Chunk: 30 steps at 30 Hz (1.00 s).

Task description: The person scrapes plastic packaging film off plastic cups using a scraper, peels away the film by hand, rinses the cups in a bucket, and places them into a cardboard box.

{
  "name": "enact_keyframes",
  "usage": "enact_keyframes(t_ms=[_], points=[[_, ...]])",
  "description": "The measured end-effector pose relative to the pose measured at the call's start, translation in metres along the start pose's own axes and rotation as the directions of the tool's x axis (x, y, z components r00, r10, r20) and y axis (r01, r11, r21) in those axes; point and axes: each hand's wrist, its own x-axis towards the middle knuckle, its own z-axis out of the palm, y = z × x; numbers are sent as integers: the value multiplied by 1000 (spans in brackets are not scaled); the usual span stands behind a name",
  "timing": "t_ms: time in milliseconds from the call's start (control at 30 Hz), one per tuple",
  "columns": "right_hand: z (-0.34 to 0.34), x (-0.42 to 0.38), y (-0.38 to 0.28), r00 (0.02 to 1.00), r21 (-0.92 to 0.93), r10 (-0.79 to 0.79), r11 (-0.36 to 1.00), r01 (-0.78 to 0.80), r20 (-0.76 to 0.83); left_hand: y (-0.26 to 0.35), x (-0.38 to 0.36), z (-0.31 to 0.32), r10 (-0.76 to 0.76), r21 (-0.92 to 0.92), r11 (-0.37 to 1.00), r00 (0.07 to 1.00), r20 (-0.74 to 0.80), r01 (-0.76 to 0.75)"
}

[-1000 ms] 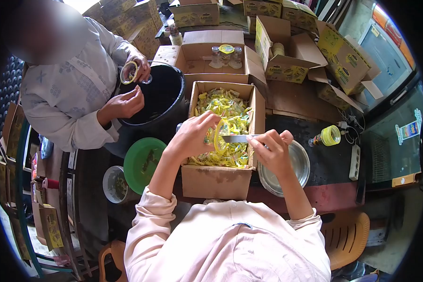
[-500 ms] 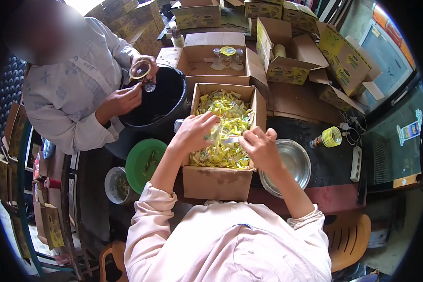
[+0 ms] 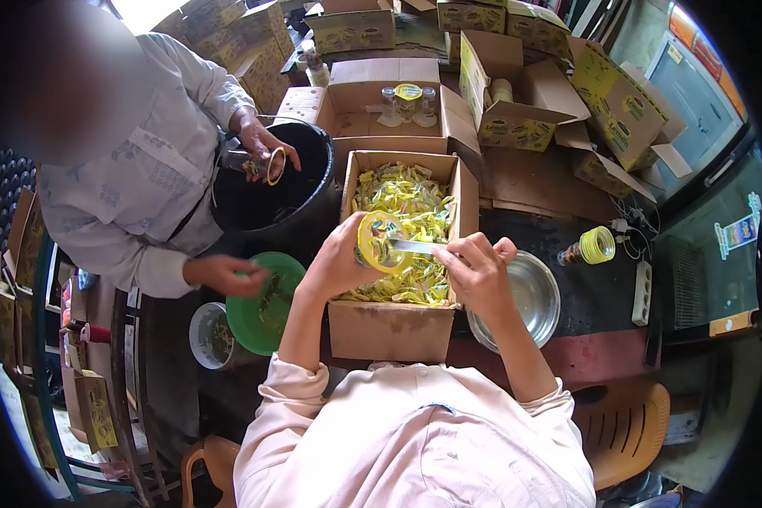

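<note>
A black plastic bucket (image 3: 271, 199) and green plastic bowl (image 3: 262, 296) sit left of centre; a shiny steel bowl (image 3: 529, 296) lies right. At centre, over the open cardboard box of yellow wrappers (image 3: 402, 326), the left hand (image 3: 334, 262) clasps a yellow-lidded jar (image 3: 377, 243); the right hand (image 3: 478, 271) pinches a flat metal blade (image 3: 413, 247) against it.

Jar mouth hidden behind yellow lid (image 3: 378, 243)
The knife (image 3: 413, 247) handle vanishes under the right hand (image 3: 479, 273) fingers; beneath the left hand (image 3: 337, 261) fingers the jar body cannot be made out
</note>
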Motion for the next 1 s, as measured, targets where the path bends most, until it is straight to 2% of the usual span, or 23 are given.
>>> enact_keyframes(t_ms=[33,67,167,200,300,600,833,1000], points=[[-1,-1,-1,1000,-5,-7,1000,7,-18,7,-3,2,-16,-100,995,1000,-2,16],[1,-1,-2,997,30,-20,999,22,-73,13,-5,4,7,-113,994,999,-34,-11],[-4,0,-3,993,-55,-90,995,86,-78,25,-11,6,28,-100,994,998,-57,-33],[-6,2,-5,986,-54,-104,994,98,-133,27,-12,5,44,-89,995,998,-42,-48],[-9,4,-6,976,-73,-164,985,154,-146,33,-17,7,68,-58,996,996,-50,-71],[-12,1,-7,949,-142,-235,968,208,-212,44,-20,9,135,-136,981,991,-20,-136],[-15,-3,-6,942,-185,-255,959,216,-220,47,-22,13,86,-344,937,993,77,-55],[-17,-4,-3,928,-232,-298,941,246,-226,49,-21,12,89,-395,918,987,136,-28]])
